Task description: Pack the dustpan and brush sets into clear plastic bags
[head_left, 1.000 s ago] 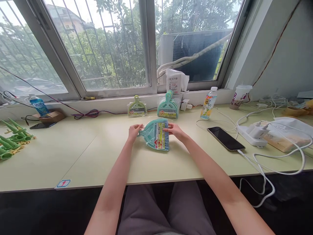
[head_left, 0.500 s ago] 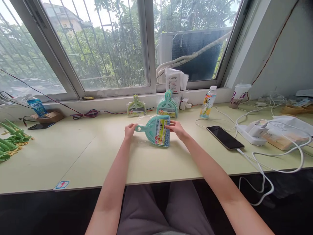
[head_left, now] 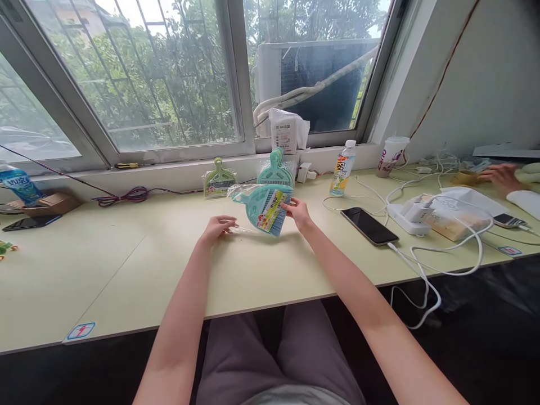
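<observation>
A teal mini dustpan-and-brush set (head_left: 264, 208) in a clear plastic bag is tilted up off the pale green table (head_left: 126, 264). My right hand (head_left: 297, 212) pinches its right edge by the printed label. My left hand (head_left: 217, 227) lies on the table to the left, fingers curled on the loose end of the clear bag. Two more bagged sets stand against the window sill behind: a light green set (head_left: 218, 181) and a teal set (head_left: 275, 169).
A black phone (head_left: 368, 225) on a white cable lies to the right, by a charger block (head_left: 415, 214), a drink bottle (head_left: 341, 176) and a cup (head_left: 390, 156). Another person's hand (head_left: 502, 177) is at far right. A blue bottle (head_left: 19, 185) stands far left.
My right hand has lifted and tilted the teal set, its handle now pointing up and left. My left hand has come off the handle onto the bag. The view has turned right.
</observation>
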Available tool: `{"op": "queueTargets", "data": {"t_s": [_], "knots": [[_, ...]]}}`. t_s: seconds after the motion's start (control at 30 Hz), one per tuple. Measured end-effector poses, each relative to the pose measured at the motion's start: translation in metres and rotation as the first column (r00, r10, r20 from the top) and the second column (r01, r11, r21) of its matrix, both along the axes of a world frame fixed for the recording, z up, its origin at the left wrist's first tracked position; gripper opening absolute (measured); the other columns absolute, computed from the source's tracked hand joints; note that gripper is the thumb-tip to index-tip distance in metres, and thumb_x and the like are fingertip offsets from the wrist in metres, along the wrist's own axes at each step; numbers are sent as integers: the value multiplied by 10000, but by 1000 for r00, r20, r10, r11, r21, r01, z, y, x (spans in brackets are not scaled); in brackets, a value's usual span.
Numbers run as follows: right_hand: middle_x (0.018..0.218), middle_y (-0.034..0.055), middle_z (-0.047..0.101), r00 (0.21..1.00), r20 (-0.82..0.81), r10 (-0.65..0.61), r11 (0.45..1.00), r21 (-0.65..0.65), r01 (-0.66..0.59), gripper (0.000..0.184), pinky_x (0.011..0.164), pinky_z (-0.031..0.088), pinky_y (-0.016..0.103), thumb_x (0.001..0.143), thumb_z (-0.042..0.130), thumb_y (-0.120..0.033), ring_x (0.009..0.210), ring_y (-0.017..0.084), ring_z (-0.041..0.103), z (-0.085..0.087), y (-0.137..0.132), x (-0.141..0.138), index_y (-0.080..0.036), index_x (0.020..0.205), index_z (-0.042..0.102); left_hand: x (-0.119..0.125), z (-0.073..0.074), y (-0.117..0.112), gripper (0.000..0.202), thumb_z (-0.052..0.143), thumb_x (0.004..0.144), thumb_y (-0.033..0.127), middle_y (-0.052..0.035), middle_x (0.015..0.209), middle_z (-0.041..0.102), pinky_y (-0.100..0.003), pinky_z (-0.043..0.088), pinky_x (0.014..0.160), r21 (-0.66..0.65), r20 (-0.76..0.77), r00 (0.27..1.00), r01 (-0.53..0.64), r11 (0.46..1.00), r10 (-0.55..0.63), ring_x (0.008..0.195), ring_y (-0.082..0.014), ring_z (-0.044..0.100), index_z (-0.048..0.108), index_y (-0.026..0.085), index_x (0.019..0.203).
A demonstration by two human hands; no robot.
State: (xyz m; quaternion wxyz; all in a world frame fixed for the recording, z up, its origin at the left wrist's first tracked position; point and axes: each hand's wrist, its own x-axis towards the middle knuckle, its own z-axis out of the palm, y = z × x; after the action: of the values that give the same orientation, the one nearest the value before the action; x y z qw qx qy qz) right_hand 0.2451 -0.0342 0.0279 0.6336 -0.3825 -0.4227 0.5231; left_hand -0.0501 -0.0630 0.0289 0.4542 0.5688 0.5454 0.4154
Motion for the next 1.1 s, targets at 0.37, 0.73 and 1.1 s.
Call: {"op": "queueTargets", "data": {"t_s": [0.37, 0.73, 1.1], "knots": [[764, 12, 717, 972, -185, -142, 986, -117, 122, 210, 733, 611, 280, 705, 733, -55, 670, 127, 676, -3, 4, 9, -152, 858, 626, -42, -7, 14, 458, 546, 761, 73, -179, 1224, 615, -382, 526, 814, 172, -259, 450, -849, 499, 855, 1052, -277, 646, 533, 151, 1212], [825, 28, 727, 975, -218, -36, 992, -124, 9, 158, 761, 593, 256, 773, 653, -47, 705, 123, 685, -3, -5, -8, -147, 894, 634, 26, 7, -5, 571, 506, 897, 302, -186, 1461, 384, -485, 311, 1100, 461, -24, 814, -506, 729, 581, 1352, -281, 384, 320, 199, 1427], [745, 117, 729, 852, 247, 461, 852, -390, -348, 97, 546, 583, 232, 830, 652, -188, 597, 160, 694, -2, -7, -6, -91, 828, 659, 61, -13, 7, 339, 541, 845, 383, -55, 872, 651, -309, 497, 669, 55, 259, 935, -266, 963, 243, 725, -171, 607, 597, 164, 1097]]}}
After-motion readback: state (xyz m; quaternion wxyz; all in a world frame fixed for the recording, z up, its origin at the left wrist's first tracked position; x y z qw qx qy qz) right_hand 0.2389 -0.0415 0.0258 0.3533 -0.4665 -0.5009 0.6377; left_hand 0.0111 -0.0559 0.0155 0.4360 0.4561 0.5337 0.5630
